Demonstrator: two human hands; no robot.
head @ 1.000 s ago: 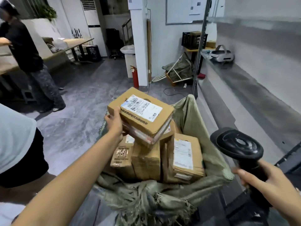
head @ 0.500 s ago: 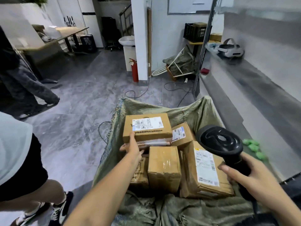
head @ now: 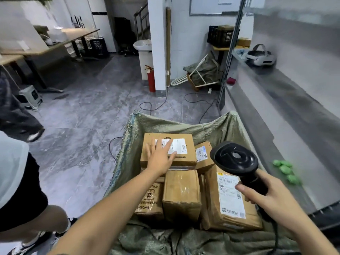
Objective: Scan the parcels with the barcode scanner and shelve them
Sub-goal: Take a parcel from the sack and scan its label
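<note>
Several cardboard parcels lie in an open green woven sack (head: 161,126) in front of me. The flat top parcel (head: 185,155) with a white label sits at the back of the pile. My left hand (head: 161,157) lies flat on its top with fingers spread and straight, partly covering the label. My right hand (head: 272,197) grips the handle of a black barcode scanner (head: 235,161), held above a large labelled parcel (head: 230,199) at the right. A taped box (head: 181,192) stands in the middle and a small labelled box (head: 202,155) behind it.
A grey metal shelf (head: 287,111) runs along the right, carrying a white headset (head: 261,57) and green objects (head: 287,171). Cables cross the tiled floor. A person's leg (head: 27,205) stands at my left; another person walks at far left. A red fire extinguisher (head: 150,80) stands by the pillar.
My left hand lowered the top parcel back onto the pile in the sack, let go of its edge and now lies flat on top. The scanner moved slightly left over the parcels.
</note>
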